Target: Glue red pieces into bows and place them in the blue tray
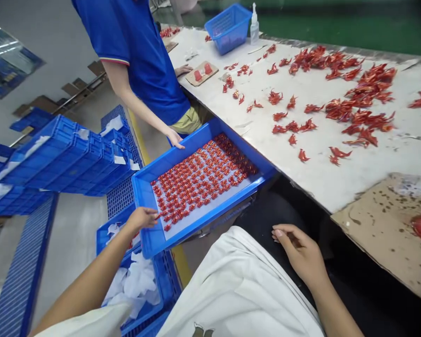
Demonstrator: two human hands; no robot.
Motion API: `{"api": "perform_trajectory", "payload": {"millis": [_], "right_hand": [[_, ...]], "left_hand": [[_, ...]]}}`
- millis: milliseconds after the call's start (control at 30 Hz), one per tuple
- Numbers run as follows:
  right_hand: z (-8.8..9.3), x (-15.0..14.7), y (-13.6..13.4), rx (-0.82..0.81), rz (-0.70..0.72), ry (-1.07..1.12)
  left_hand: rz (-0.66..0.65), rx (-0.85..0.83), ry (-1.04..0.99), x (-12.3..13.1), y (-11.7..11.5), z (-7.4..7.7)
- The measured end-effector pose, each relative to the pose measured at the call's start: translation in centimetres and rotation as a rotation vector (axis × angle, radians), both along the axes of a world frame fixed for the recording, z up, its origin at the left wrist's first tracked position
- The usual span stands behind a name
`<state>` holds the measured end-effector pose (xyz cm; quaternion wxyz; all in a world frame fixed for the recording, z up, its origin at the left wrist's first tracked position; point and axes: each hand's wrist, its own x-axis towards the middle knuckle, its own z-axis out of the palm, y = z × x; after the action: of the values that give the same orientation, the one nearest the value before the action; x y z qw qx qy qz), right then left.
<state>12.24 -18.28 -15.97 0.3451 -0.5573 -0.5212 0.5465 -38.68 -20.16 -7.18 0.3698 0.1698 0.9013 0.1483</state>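
At the far left, a stack of blue plastic crates (pixel 66 157) sits with white paper caught between them, too overlapped to count exactly. Below it, one more blue crate (pixel 165 281) holds crumpled white tissue (pixel 133 281). The person's left hand (pixel 142 220) has a narrow grip, its fingers curled on the near edge of a single blue plastic tray (pixel 140 196). A co-worker's hand (pixel 175 139) rests on the far rim, so two hands share the tray, probably to keep it level. Well over a hundred small red pieces (pixel 196 182) lie in tight rows inside it, likely arranged so that none overlap. The person's right hand (pixel 298 250) is open and empty, its grip wide, above dark cloth. Farther right, the white worktop (pixel 323 182) carries loose heaps of similar red pieces (pixel 354 103), and a cardboard sheet (pixel 382 229) lies at its edge.
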Motion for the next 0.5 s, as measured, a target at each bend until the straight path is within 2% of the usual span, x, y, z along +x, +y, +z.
{"api": "perform_trajectory", "payload": {"millis": [100, 200, 300, 400, 500], "right_hand": [[0.3, 0.3, 0.1, -0.07, -0.034, 0.069], [0.2, 0.3, 0.1, -0.077, -0.055, 0.111], [0.0, 0.1, 0.1, -0.079, -0.057, 0.154], [0.6, -0.3, 0.1, -0.061, -0.065, 0.189], [1.4, -1.0, 0.3, 0.029, -0.09, 0.182]], "left_hand": [[0.001, -0.057, 0.049, 0.0, -2.3, -2.1], [-0.056, -0.017, 0.056, 1.5, -3.0, -2.9], [-0.164, 0.109, 0.033, 4.7, -2.1, -2.2], [-0.235, 0.287, 0.031, 9.4, -0.4, -0.9], [-0.291, 0.403, 0.022, 14.5, 1.9, -0.6]]}}
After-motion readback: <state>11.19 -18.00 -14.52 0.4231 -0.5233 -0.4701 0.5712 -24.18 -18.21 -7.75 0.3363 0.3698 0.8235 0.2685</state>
